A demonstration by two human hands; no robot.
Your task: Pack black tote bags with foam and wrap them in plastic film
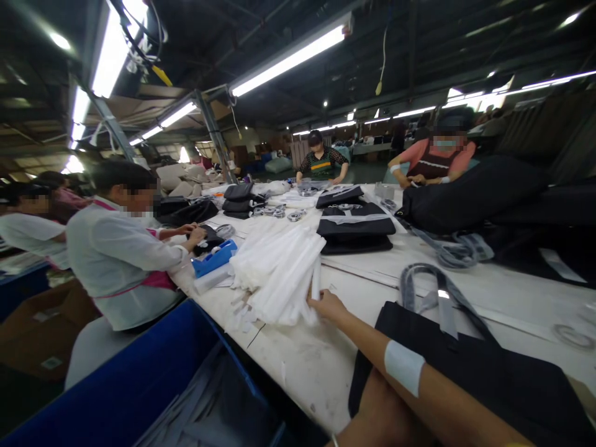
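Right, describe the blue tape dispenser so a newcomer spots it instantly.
On the white worktable, find the big heap of white strips. At the heap's left edge in the picture, by the hands of the person in the pink apron, sits the blue tape dispenser. It is small and bright blue, unlike the white strips and black fabric beside it.

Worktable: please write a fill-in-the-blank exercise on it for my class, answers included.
The right hand reaches to a pile of ____ strips. The large bin beside the worktable is ____. The nearest co-worker, in white, wears a ____ apron. The nearest black bag has looped ____ at one end.
Missing words: white; blue; pink; handles.
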